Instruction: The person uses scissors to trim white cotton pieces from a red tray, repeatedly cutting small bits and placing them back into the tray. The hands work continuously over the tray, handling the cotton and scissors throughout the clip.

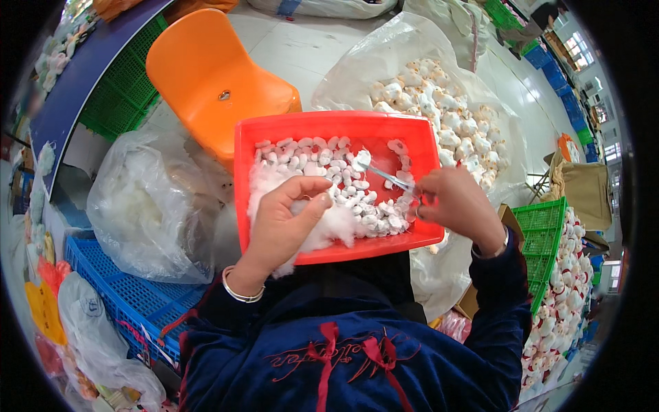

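Observation:
A red plastic tub [429,237] sits in front of me, holding many small white stuffed plush pieces [305,154]. Loose white stuffing fluff [336,226] fills its near left part. My left hand [285,220] is over this fluff, fingers curled round some of it, with thumb and forefinger tips a little apart; the other fingers are mostly hidden. My right hand [456,199], slightly blurred, grips metal forceps [388,176] by the handle end at the tub's right side. At the forceps' tip is a small white piece [362,161], above the others.
An orange chair [213,75] stands beyond the tub. Left lie a clear bag of fluff [151,206] and a blue crate [137,295]. At the right are a large clear bag of white plush parts [453,117] and a green crate [539,240] beside a heap of red-and-white plush pieces [563,295].

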Available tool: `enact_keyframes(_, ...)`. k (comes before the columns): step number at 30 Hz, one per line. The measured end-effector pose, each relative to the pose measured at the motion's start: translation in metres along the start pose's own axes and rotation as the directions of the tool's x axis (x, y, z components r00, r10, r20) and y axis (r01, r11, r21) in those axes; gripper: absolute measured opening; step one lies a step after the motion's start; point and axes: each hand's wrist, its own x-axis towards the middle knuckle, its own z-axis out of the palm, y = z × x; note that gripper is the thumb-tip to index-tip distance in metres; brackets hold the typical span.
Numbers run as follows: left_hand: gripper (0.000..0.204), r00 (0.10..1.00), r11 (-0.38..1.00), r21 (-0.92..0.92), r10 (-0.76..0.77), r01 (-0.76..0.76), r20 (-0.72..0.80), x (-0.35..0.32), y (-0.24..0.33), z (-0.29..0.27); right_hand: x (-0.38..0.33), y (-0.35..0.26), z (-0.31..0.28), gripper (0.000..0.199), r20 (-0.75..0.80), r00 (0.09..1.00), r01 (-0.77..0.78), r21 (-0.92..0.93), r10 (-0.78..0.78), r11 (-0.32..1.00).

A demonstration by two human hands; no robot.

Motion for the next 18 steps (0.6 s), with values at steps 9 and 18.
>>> enact_keyframes(9, 0.037, 0.997, 0.997, -0.067, -0.031, 0.026, -0.075, -0.007, -0.002, 0.022, -0.031, -0.043, 0.01, 0.026, 0.021, 0.999, -0.038, 0.471, 0.032, 0.881)
enact_keyframes(18, 0.02, 0.983, 0.994, -0.1, 0.029, -0.048, -0.183, -0.011, -0.01, 0.031, -0.039, -0.054, 0.019, 0.03, 0.011, 1.0, -0.02, 0.495, 0.017, 0.868)
